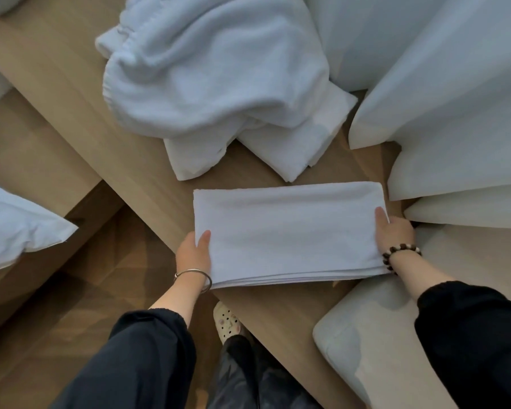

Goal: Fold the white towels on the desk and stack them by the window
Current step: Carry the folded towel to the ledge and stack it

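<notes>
A folded white towel, a flat rectangle of several layers, lies at the near edge of the wooden desk. My left hand grips its left end, thumb on top and fingers hidden beneath. My right hand grips its right end the same way. Behind it a heap of crumpled white towels covers the desk's middle, lying over the tops of two folded white towels.
Large white pillows lean along the right side. A pale cushioned seat stands at lower right, against the desk. More white bedding lies at the left. Wooden floor and my shoe show below the desk edge.
</notes>
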A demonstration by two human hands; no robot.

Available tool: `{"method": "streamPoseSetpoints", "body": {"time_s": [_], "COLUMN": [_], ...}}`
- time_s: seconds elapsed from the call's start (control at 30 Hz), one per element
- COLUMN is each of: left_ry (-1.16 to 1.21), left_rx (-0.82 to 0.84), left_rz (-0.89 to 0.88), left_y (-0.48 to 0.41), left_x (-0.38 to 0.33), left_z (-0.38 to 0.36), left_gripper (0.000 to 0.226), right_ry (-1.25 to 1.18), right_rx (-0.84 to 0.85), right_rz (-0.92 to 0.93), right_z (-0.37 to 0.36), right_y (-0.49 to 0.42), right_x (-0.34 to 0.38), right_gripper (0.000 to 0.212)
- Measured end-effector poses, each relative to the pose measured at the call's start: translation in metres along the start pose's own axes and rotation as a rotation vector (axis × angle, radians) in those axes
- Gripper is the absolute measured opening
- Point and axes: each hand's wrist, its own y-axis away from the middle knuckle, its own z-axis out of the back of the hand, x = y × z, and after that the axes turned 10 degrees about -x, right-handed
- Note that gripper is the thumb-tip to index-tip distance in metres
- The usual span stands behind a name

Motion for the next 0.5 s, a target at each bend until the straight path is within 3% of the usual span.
{"method": "streamPoseSetpoints", "body": {"time_s": [0.13,0.37,0.5], "left_ry": [-0.122,-0.199,-0.112], "left_rx": [0.029,0.038,-0.044], "left_rz": [-0.030,-0.006,0.010], "left_y": [-0.003,0.000,0.000], "left_x": [0.007,0.011,0.006], "left_z": [-0.003,-0.007,-0.004], "left_gripper": [0.035,0.028,0.016], "right_ry": [0.120,0.064,0.012], "right_rx": [0.125,0.027,0.001], "right_rz": [0.024,-0.004,-0.016], "right_z": [-0.005,-0.015,-0.011], "right_y": [-0.001,0.007,0.009], "right_x": [0.000,-0.002,-0.002], "right_gripper": [0.057,0.028,0.018]}}
